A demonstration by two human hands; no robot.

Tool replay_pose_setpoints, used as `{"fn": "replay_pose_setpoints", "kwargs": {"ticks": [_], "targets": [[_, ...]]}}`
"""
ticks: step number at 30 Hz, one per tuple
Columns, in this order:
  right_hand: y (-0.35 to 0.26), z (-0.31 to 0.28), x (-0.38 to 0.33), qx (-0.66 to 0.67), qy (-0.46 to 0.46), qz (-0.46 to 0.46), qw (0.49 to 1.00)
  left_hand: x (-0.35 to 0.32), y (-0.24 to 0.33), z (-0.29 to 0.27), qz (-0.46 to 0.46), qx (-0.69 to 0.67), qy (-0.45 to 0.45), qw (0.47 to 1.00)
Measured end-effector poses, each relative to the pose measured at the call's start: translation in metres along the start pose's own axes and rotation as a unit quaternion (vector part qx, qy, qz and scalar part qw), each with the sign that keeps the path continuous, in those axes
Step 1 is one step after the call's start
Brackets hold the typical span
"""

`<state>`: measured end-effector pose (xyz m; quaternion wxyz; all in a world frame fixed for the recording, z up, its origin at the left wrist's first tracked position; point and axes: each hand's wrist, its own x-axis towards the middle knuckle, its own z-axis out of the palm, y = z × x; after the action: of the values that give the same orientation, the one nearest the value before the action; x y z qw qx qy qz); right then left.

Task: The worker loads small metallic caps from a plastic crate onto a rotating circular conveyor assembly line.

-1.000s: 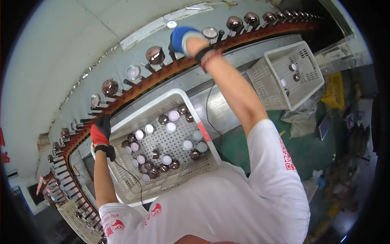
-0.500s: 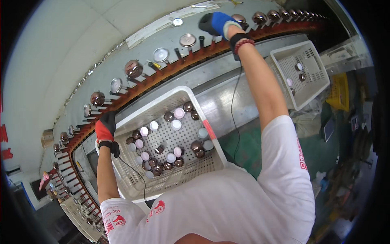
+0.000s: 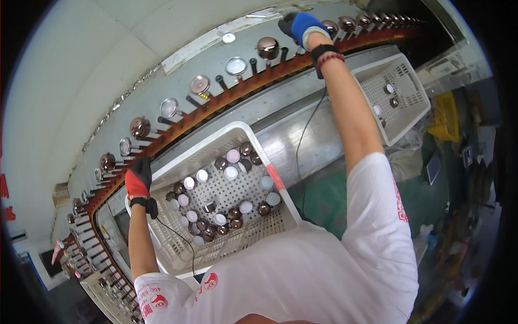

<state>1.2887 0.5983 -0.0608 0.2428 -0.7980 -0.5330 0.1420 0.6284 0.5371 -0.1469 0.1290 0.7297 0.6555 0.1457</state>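
Note:
My left hand, in a red and black glove, is at the far left corner of a large white plastic crate, close beside the line of spindles. Its fingers look bunched together; anything in them is hidden. My right hand, in a blue and black glove, reaches over the line at the back right. Its dark fingers look curled, and what they hold, if anything, does not show. Nearest on its left is a shiny brown rounded metal cup on a spindle. Beyond its right side stands another brown cup.
A curved reddish-brown spindle rail carries brown, silver and pinkish round parts along the wall. Similar small parts lie in the large crate. At right stands a smaller white crate with a few parts, near a yellow basket. Thin cables hang from both wrists.
The parts on the rail have shifted leftward. A silver part and a brown cup now show left of my right hand. That hand has moved slightly right; my left hand is slightly lower.

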Motion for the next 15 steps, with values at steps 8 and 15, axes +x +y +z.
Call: {"fn": "replay_pose_setpoints", "kwargs": {"ticks": [8, 15], "targets": [[-0.094, 0.045, -0.202, 0.035, -0.037, -0.249, 0.967, -0.023, -0.02, -0.009, 0.049, 0.0, 0.02, 0.999], [-0.035, 0.014, -0.074, 0.075, 0.196, -0.257, 0.943, -0.009, -0.004, -0.002, 0.059, 0.004, 0.038, 0.998]]}}
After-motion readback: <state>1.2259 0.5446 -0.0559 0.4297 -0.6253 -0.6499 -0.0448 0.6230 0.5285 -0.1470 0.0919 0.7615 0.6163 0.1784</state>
